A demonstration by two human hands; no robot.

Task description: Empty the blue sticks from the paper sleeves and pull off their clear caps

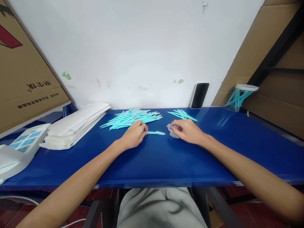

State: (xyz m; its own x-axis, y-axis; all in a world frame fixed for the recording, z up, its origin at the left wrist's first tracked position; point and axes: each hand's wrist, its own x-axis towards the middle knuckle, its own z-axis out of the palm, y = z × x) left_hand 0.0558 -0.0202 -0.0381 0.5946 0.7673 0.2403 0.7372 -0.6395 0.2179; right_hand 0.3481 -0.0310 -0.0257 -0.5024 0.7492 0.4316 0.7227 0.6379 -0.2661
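Note:
My left hand is closed in a pinch around the handle of a turquoise eyebrow razor, whose head points right, toward my other hand. Behind that hand lies a large loose pile of similar turquoise razors. Thumb and fingertips of my right hand are pinched at the edge of a small heap of clear plastic caps. My fingers partly hide the cap they hold. A smaller group of turquoise razors lies just behind my right hand.
On the blue table, a stack of white bags and a white device with blue labels stand left. A black phone leans on the wall. A clear container of turquoise sticks sits far right by cardboard.

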